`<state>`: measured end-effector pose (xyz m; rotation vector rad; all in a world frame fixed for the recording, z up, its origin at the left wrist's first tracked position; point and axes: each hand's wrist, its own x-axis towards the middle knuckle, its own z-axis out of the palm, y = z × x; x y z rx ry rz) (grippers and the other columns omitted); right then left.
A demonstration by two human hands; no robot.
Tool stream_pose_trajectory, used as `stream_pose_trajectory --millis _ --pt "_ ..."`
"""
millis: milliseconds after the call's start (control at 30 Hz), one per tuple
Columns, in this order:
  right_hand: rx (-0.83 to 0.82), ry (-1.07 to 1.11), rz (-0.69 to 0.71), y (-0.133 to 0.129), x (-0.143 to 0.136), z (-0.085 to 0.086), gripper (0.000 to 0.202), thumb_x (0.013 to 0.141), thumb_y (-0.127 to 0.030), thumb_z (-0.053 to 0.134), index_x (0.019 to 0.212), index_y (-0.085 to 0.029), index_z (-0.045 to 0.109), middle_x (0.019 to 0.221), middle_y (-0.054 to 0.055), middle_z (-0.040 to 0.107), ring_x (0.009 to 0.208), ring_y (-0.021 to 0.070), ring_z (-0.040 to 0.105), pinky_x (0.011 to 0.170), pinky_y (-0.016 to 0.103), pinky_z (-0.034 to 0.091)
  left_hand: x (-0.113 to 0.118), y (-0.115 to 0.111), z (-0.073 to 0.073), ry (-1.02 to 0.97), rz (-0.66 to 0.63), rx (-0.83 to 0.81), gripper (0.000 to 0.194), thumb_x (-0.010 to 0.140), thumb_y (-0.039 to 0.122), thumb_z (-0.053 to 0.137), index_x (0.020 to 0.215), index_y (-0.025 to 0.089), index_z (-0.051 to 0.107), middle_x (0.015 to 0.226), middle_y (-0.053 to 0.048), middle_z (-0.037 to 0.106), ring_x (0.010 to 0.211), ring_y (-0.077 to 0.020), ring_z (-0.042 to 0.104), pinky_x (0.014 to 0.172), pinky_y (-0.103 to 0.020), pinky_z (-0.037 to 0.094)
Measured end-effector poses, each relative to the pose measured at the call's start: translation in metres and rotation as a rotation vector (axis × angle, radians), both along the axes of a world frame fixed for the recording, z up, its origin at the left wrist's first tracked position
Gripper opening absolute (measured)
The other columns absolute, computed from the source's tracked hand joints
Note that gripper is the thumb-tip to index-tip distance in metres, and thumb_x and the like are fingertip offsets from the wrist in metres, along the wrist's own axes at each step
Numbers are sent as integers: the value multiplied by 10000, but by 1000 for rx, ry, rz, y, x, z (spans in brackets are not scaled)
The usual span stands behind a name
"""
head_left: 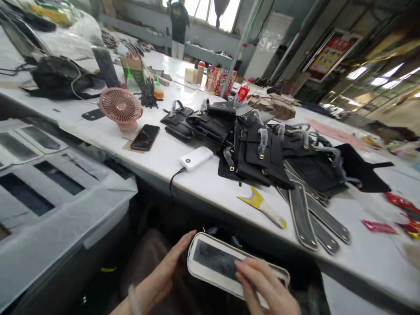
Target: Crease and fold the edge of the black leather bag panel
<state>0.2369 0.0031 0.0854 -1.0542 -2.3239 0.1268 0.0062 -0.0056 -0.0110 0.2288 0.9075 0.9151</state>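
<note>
Over my lap, a bag base (211, 274) with rounded corners, pale with a light edge, faces up. A dark strip (215, 259) lies along its middle. My left hand (170, 264) holds the base's left end, its thumb side along the edge and its other fingers partly hidden. My right hand (264, 282) is bent over the right half, fingertips and thumb drawn together at the strip. The rest of the bag beneath is mostly hidden in shadow.
On the white table ahead lie several black bags (262, 151), dark straps (302, 214), a yellow tool (262, 205), a white power bank (197, 158) with a cable, a phone (145, 137) and a pink fan (120, 106). Left stands a covered box (108, 205) with dark strips. A person (179, 28) stands far back.
</note>
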Motion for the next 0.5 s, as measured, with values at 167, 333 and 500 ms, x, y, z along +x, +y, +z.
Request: stream_pose_trajectory --millis 167,333,500 --pt "-223 -69 123 16 -64 -7 342 829 -78 566 1154 -184 568 1019 79 650 903 205 631 784 306 568 8 0 -13 -186 83 -69 612 817 523 638 1330 203 540 1352 -57 578 1322 -291 429 1064 -381 370" --pt "-402 -192 65 18 -72 -17 415 819 -125 585 1207 -268 557 1192 34 610 1029 234 588 932 395 520 10 -1 -19 -268 135 -68 554 852 455 629 1327 181 543 1363 -81 567 1314 -277 445 1105 -367 322" --pt "-468 -231 48 18 -73 -15 380 805 -121 596 1152 -275 585 1167 23 606 996 229 576 890 367 527 8 -5 -24 -239 151 11 495 877 433 595 1296 171 575 1326 -103 596 1286 -291 476 1125 -406 286"
